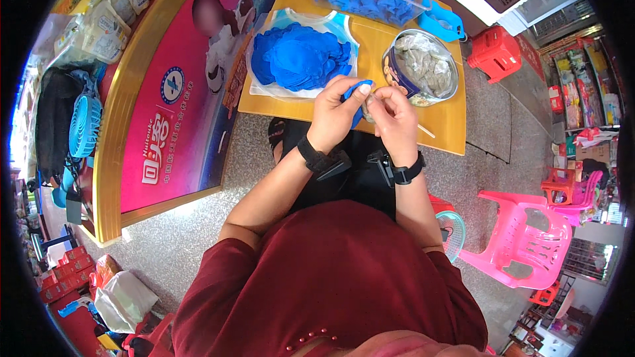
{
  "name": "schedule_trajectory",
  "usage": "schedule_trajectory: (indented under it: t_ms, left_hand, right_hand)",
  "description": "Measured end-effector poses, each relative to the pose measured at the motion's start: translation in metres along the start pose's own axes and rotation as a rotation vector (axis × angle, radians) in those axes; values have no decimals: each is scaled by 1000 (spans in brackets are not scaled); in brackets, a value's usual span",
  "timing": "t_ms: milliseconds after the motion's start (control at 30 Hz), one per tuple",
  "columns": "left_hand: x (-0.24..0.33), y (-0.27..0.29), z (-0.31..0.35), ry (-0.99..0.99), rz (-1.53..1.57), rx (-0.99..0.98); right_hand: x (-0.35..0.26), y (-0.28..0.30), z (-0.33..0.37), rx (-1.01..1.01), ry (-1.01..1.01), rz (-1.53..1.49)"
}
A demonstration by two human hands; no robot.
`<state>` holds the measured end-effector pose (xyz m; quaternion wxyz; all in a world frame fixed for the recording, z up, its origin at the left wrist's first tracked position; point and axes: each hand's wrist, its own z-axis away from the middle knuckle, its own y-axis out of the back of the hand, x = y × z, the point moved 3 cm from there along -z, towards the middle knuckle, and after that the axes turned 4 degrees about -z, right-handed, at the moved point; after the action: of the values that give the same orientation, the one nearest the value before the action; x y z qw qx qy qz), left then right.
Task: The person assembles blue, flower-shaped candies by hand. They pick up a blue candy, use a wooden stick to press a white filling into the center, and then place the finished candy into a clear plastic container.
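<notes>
My left hand [333, 116] pinches a thin, soft blue piece [357, 118] between thumb and fingers, above the near edge of the table. Close against it, the closed fingers of my right hand [395, 122] grip a small greyish thing [368, 115] whose kind I cannot make out. Beyond my left hand, a heap of similar blue pieces [301, 56] lies on a white and light-blue sheet [340, 23]. To the right of the heap stands a round tin [402, 86], lined with clear plastic and holding greyish lumps [423, 63].
A clear plastic box [423, 0] with more blue pieces stands at the table's [370, 36] far side, beside a blue scoop [442, 23]. A thin pale stick [426, 131] lies near the front edge. A pink-panelled counter [178, 92] borders the left; a pink chair [522, 241] stands right.
</notes>
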<state>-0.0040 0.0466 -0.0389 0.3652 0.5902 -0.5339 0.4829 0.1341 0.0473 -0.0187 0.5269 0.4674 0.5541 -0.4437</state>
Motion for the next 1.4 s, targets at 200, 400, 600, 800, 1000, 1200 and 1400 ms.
schedule_trajectory:
  t_ms: [200,400,600,800,1000,1200,1400]
  left_hand:
    - [-1,2,-3,-17,67,12]
    - [14,2,-1,-211,-109,-36]
    - [14,2,-2,-143,-14,-34]
    - [18,3,-1,-224,-55,-124]
    - [9,0,-2,-258,-130,-132]
    - [23,0,6,-272,-387,84]
    - [21,-10,11,-210,-320,-14]
  right_hand:
    - [-6,-4,7,-9,-113,-133]
    - [-10,-4,3,5,-137,-125]
    - [-8,-5,12,-43,-172,-256]
    - [-4,-6,9,-51,-162,-250]
    - [9,0,1,-5,-47,-71]
    - [9,10,-2,224,-107,-253]
    - [12,13,4,84,-140,-383]
